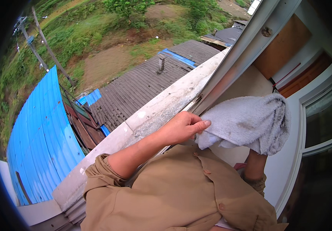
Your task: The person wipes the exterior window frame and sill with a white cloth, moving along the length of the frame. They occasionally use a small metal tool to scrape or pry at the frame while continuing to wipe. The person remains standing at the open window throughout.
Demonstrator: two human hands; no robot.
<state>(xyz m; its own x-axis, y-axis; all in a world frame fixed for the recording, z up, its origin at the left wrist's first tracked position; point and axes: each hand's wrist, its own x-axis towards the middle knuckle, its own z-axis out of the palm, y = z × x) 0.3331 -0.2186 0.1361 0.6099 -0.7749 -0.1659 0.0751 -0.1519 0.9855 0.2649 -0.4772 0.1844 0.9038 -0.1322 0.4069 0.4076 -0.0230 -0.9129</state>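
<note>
A grey-white terry cloth with dark smudges hangs bunched in front of my chest, on the right. My left hand is closed at the cloth's left edge, thumb on top, the other fingers curled under and partly out of sight. From the lower right my right forearm rises into the cloth. The cloth drapes over my right hand and hides its fingers. Close beyond my left hand runs the metal window frame, with a narrow track at its foot.
A pale, stained concrete ledge slopes along the window. Outside and lower lie a blue corrugated roof, a dark tiled roof, utility poles and a green slope. Indoors at right are a white-framed glass pane and a brown board.
</note>
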